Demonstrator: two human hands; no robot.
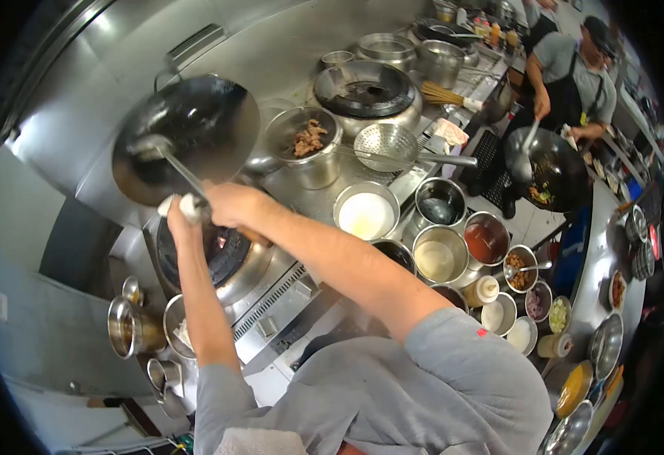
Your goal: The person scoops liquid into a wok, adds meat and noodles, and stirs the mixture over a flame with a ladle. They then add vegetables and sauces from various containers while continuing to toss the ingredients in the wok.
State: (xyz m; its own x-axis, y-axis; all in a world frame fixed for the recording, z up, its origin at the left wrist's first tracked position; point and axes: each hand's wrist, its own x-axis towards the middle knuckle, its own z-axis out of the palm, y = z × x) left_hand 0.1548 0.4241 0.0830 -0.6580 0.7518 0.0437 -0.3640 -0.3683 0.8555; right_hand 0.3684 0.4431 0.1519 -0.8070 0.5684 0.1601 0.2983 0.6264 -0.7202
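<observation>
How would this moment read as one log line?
left hand: holding white cloth at wok | right hand: gripping ladle | wok: tilted, ladle across opening

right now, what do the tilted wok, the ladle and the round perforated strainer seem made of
Wok: dark metal, perhaps carbon steel or iron, judging by its blackened surface with glossy highlights.
Ladle: probably stainless steel, given its silvery-grey sheen.
Perforated strainer: silvery metal, likely stainless too; its thin, hole-punched bowl looks pale and fairly bright.
</observation>
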